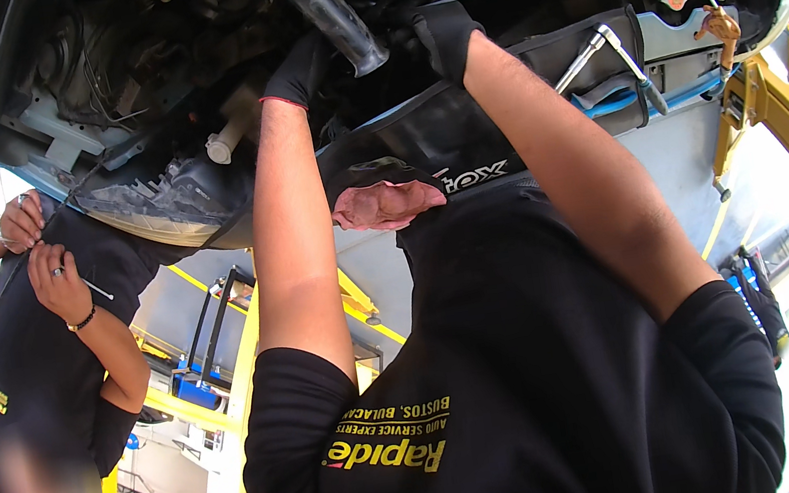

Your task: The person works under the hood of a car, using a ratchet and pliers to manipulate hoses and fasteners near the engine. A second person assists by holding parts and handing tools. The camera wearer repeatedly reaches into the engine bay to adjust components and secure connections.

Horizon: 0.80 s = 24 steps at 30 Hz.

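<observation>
"Black pipe (323, 10): where does it lie?"
"Between both gloves; lower end at three o'clock from the left hand (295, 74), nine o'clock from the right hand (447, 35)."
"Their grip?"
"Fingers obscured; I cannot tell."

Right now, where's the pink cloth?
In the head view, the pink cloth is near the middle, between the person's left forearm and right forearm, just above the black shirt in the picture.
</observation>
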### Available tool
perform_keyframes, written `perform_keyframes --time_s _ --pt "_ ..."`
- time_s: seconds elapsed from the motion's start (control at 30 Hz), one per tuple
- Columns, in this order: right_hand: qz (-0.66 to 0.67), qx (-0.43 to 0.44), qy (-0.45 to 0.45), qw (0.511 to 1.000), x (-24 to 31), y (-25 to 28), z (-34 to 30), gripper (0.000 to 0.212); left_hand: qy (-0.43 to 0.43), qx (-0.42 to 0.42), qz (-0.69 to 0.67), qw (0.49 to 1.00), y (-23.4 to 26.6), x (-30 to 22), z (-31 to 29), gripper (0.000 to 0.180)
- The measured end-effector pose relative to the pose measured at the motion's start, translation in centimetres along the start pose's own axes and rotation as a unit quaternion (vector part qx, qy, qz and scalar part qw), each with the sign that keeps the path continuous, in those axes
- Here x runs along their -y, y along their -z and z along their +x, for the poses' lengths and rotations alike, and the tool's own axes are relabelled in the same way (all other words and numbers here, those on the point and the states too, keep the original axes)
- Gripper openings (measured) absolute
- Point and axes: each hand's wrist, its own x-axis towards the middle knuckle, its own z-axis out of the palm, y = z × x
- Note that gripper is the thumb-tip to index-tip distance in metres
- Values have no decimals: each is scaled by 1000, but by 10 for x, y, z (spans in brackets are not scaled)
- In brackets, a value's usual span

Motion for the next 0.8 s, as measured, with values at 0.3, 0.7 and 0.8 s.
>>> perform_keyframes --time_s 0.3,0.7,0.8 --pt "15 -30 74 997 -21 -10 9 35 1 -18 -55 998 -15 -21 -9 39" --pt "-412 -44 342 843 -27 23 -1 38 -258 -99 500 821 48 37 -30 32" --pt "-460 -58 349 815 -29 24 -1 36 -183 -123 395 892 27 46 -29 32"
